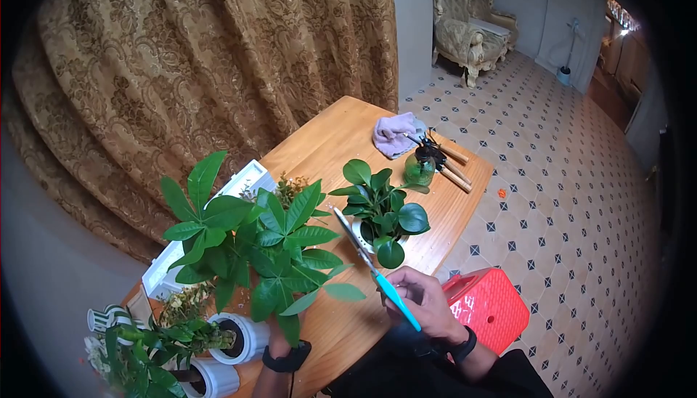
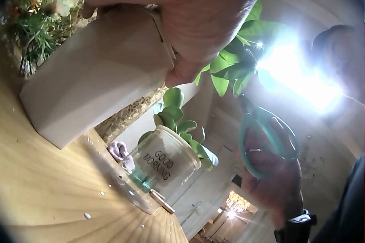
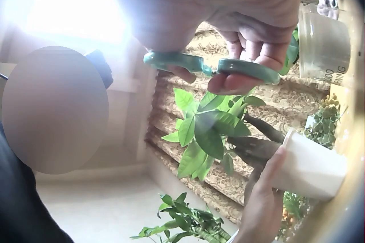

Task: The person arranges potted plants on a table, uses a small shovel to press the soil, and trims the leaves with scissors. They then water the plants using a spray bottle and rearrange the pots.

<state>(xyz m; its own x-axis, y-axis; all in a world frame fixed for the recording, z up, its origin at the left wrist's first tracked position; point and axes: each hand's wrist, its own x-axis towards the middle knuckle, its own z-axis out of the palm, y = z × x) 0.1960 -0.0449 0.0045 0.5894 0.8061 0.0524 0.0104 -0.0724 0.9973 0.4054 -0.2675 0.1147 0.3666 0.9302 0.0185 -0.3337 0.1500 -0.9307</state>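
Note:
Turquoise-handled scissors (image 1: 393, 298) are in my right hand (image 1: 428, 309), its fingers and thumb in the handle loops; the blades point up and left toward a leafy plant (image 1: 279, 282). In the right wrist view my left hand (image 3: 263, 211) grips the rim of a white pot (image 3: 311, 166) with the plant's thick stems in it. The left wrist view has that hand (image 2: 194, 15) over the pot (image 2: 102, 72). In the head view, leaves partly hide my left hand (image 1: 279, 343). A round-leafed plant (image 1: 381, 213) stands beyond the scissors in a cup marked "GOOD MORNING" (image 2: 165, 157).
More potted plants (image 1: 250, 336) stand at the lower left, near a white planter (image 1: 163, 267). A glass jar (image 1: 419, 171), wooden-handled tools (image 1: 455, 179) and a purple cloth (image 1: 392, 135) lie at the table's far end. A red stool (image 1: 494, 311) is at the right.

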